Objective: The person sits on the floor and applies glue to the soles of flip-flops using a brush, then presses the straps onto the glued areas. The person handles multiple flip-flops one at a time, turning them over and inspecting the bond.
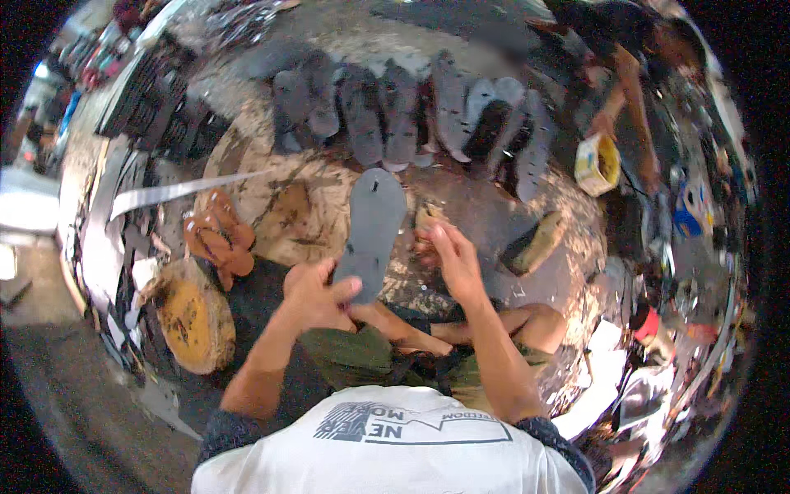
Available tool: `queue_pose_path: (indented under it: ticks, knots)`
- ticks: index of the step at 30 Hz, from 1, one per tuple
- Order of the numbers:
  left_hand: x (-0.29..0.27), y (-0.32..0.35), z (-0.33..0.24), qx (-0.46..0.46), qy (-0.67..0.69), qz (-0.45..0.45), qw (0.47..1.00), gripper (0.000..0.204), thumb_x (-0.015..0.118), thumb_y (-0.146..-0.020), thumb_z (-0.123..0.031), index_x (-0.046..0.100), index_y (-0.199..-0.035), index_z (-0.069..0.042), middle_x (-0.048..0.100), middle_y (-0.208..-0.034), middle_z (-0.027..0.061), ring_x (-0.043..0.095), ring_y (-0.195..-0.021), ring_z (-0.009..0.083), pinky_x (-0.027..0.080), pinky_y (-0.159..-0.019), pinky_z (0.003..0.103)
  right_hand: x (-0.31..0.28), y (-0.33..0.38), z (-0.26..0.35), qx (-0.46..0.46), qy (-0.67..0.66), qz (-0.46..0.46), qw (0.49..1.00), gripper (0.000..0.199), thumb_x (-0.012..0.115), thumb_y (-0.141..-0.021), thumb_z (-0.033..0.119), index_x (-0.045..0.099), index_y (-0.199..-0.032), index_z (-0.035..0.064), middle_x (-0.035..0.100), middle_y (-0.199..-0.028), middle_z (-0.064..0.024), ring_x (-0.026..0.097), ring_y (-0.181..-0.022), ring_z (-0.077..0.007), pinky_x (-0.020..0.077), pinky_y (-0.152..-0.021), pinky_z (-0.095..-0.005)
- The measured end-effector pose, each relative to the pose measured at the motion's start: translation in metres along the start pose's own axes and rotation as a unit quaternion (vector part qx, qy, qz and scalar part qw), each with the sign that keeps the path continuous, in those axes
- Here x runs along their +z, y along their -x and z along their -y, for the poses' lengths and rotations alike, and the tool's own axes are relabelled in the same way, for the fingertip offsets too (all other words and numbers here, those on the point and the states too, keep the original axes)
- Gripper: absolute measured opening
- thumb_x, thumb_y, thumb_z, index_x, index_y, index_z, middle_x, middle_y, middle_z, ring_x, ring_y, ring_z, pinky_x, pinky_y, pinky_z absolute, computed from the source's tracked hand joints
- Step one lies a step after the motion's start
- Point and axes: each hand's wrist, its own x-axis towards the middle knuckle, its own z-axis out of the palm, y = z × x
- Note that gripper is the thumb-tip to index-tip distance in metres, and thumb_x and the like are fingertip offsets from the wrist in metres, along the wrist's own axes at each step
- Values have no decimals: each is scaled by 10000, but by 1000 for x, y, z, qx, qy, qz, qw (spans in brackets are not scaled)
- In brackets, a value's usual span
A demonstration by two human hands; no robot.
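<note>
1. The grey sole (377, 218) lies in front of us, its near end at our left hand (315, 296).
2. Our left thumb overlaps that end; we cannot tell whether the fingers grip beneath, so steadying it there seems wise.
3. Our right hand (455, 257) is closed on a small tan piece (429, 212); light, even pressure suits us best.
4. We should avoid nudging the grey soles lined up beyond (401, 115).

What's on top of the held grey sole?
On the grey sole, a dark slot shows near the far end. The left hand covers part of the near end; what's beneath is hidden.
</note>
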Motion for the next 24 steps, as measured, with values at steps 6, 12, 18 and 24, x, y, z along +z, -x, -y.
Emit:
queue_pose_path:
  ticks: [6,12,18,24]
  knots:
    - [25,29,16,157,-148,22,976,647,747,-944,-246,486,-1497,-33,661,-1221,51,622,-1103,149,528,-923,324,-1,24,70,-24,32,7,999,440,636,-1030,280,595,-1346,-23,692,-1234,-137,631,-1123,-195,499,-976,-343]
    - [74,1,-37,338,-331,-61,879,467,716,-973,-217,605,-1410,-97,674,-1233,104,634,-1104,168,515,-899,285,-24,63,34,-87,-2,79,993,363,687,-965,268,630,-1227,23,620,-1291,-188,579,-1235,-322,422,-1088,-407]
    - [96,17,-11,285,-278,30,917,335,777,-932,-237,713,-1208,-57,710,-1178,82,658,-1087,174,510,-943,324,-43,86,12,-121,125,88,981,594,697,-976,417,570,-1334,-40,681,-1245,-163,625,-1136,-210,500,-981,-383]
    - [101,26,7,275,-234,-35,932,319,772,-931,-175,675,-1215,-64,696,-1142,38,631,-1004,114,507,-885,287,-31,120,41,-45,-17,131,990,443,746,-964,240,566,-1283,-10,660,-1114,-74,597,-972,-124,509,-828,-289]
